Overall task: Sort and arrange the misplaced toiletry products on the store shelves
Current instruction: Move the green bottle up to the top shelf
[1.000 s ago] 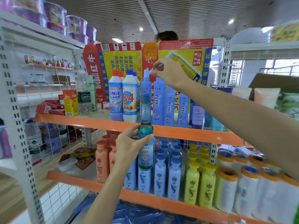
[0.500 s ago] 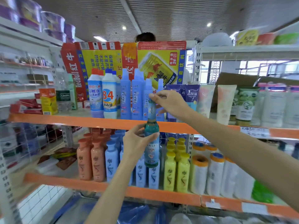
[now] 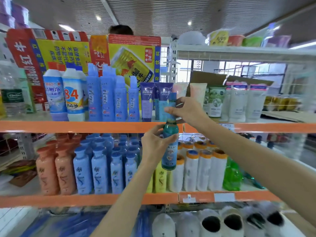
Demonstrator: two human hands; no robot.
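A tall teal bottle (image 3: 169,151) with a blue label and blue cap is held upright in front of the orange edge of the upper shelf (image 3: 85,126). My left hand (image 3: 153,144) grips its shoulder and body from the left. My right hand (image 3: 184,111) grips its slim neck just under the cap. Behind it on the upper shelf stand a row of tall blue bottles (image 3: 109,100) and purple tubes (image 3: 147,100). The lower shelf (image 3: 68,200) carries peach bottles (image 3: 49,171), blue shampoo bottles (image 3: 99,171) and yellow bottles (image 3: 159,180).
White and pink tubes (image 3: 237,101) and a green-labelled tube (image 3: 215,100) fill the upper shelf's right side. White orange-capped rolls (image 3: 203,170) and a green bottle (image 3: 231,175) stand lower right. Red-yellow drink cartons (image 3: 133,57) back the shelf; a person's head (image 3: 121,30) shows above them. Slippers (image 3: 210,223) lie below.
My right hand came down from the top of a blue bottle on the upper shelf onto the neck of the teal bottle. The view has swung right along the shelves.
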